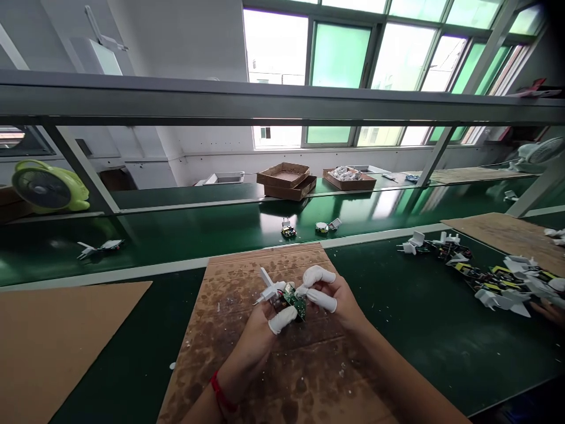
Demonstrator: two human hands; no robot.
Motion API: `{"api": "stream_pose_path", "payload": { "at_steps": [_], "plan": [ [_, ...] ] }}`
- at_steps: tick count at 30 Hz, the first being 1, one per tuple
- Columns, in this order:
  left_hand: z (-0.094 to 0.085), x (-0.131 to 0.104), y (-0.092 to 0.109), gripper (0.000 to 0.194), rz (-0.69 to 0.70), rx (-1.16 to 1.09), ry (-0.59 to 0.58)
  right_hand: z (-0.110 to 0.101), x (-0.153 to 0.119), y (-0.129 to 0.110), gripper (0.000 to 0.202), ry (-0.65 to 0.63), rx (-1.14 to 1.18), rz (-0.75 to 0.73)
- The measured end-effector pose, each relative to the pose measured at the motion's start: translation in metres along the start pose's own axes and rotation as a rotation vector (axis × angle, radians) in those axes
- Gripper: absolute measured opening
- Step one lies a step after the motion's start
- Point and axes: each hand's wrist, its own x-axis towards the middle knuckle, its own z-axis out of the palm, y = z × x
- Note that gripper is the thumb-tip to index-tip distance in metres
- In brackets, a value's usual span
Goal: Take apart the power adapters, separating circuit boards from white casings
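A green circuit board [295, 301], joined to a white plastic piece with prongs [270, 288] and some dark parts, is gripped by my left hand [265, 324], its thumb pressed on the board's lower edge. My right hand [333, 294] pinches with thumb and forefinger at the board's upper right. Whatever lies between those fingertips is too small to make out. White finger cots cover fingers of both hands. Below them is a stained cardboard sheet [247, 383].
Similar assemblies [489, 277] lie heaped at the right, a person's hand [549, 311] beside them. Several more sit on the green conveyor belt [198, 227]. Behind are cardboard trays [286, 179] and a green fan [50, 187]. A metal beam [282, 105] crosses overhead.
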Motion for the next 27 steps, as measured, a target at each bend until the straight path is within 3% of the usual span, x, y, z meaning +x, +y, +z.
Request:
{"api": "stream_pose_path", "payload": {
  "at_steps": [8,12,17,20,23,27],
  "plan": [
    [0.003,-0.004,0.005,0.068,0.075,0.035,0.024,0.0,0.0,0.005,0.013,0.066,0.026,-0.034],
    [0.005,-0.008,0.019,0.071,0.087,0.063,-0.013,0.003,-0.004,0.006,0.013,-0.003,0.052,-0.002],
    [0.006,-0.011,0.028,0.074,0.103,0.223,-0.153,0.002,-0.005,0.005,0.014,-0.102,0.059,0.021],
    [0.004,-0.015,0.032,0.081,0.045,0.321,-0.147,0.0,-0.004,0.004,0.015,-0.196,0.042,0.018],
    [-0.001,-0.019,0.033,0.085,-0.002,0.442,-0.104,-0.002,-0.004,0.004,0.02,-0.191,-0.012,0.036],
    [-0.009,-0.02,0.032,0.084,-0.022,0.575,-0.165,-0.005,-0.005,0.007,0.043,-0.17,-0.007,0.027]
  ]
}}
